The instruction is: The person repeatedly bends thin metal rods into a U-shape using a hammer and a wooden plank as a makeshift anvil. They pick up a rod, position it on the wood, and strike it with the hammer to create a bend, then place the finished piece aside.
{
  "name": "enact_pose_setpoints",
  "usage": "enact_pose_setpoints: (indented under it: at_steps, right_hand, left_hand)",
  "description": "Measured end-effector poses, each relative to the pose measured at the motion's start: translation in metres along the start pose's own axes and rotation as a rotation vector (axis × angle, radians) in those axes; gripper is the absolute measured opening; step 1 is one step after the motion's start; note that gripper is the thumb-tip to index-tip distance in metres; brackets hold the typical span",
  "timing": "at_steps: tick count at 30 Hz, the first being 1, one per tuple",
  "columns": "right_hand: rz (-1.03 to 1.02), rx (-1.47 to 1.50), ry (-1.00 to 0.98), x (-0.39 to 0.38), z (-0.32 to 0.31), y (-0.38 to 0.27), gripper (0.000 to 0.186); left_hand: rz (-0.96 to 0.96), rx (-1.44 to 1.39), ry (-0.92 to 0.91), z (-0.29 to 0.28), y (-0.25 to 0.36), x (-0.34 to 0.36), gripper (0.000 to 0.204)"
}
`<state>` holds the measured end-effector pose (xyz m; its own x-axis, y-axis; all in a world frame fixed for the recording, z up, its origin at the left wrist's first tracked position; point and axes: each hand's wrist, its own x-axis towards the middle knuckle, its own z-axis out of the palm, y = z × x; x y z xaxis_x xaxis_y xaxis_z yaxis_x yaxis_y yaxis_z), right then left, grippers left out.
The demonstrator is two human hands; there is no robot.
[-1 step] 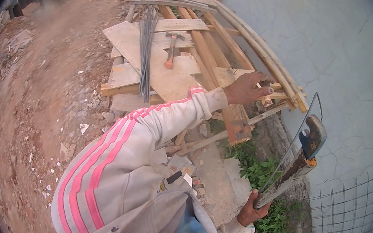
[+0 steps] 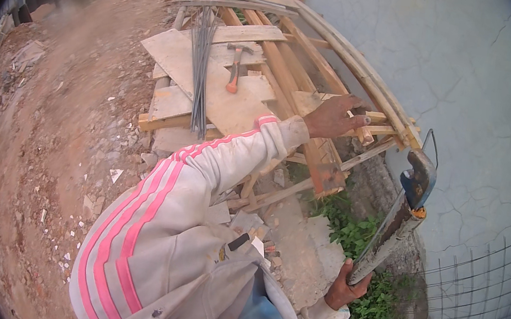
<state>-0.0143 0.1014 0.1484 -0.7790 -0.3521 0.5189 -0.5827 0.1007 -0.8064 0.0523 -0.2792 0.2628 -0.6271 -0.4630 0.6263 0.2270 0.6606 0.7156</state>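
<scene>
My left hand [image 2: 332,117], in a pink-striped pale sleeve, reaches to the ends of wooden strips [image 2: 372,128], fingers bent and apart; whether they touch the wood is unclear. My right hand [image 2: 345,287] grips the lower end of a long, grimy metal tool [image 2: 397,233], held upright at a slant, with a curved blue-and-silver head [image 2: 419,181] and a thin bent metal rod beside it. An orange-and-black hammer [image 2: 234,73] lies on plywood [image 2: 236,112] beside a bundle of grey rods [image 2: 201,68].
A pile of boards and beams [image 2: 280,66] leans along a cracked pale wall [image 2: 488,106]. Wire mesh [image 2: 478,285] stands at right. Weeds [image 2: 349,230] and broken rubble [image 2: 241,222] lie below the pile; a rough dirt path [image 2: 59,133] runs along the left.
The tool's head and bent rod have shifted a little left, toward the pile. My left hand has edged slightly up and left.
</scene>
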Motion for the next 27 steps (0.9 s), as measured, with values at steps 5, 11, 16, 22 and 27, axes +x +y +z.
enact_pose_setpoints:
  at_steps: [5, 11, 16, 22, 27]
  right_hand:
    - [-0.041, -0.082, -0.027, -0.006, 0.003, -0.004, 0.035]
    - [0.093, -0.132, -0.054, -0.022, 0.023, -0.013, 0.027]
    - [0.285, 0.187, -0.024, -0.043, 0.078, -0.032, 0.03]
    - [0.535, 0.47, 0.051, -0.069, 0.138, -0.065, 0.033]
    - [0.666, 0.407, 0.244, -0.104, 0.173, -0.068, 0.03]
  left_hand:
    - [-0.022, 0.222, -0.133, -0.039, -0.05, -0.002, 0.044]
    - [-0.123, 0.373, -0.222, -0.077, -0.107, 0.03, 0.058]
    - [-0.287, 0.186, -0.185, -0.084, -0.216, 0.057, 0.077]
    - [-0.295, 0.247, -0.33, -0.051, -0.291, 0.05, 0.082]
    - [-0.161, 0.539, -0.439, -0.031, -0.318, 0.028, 0.075]
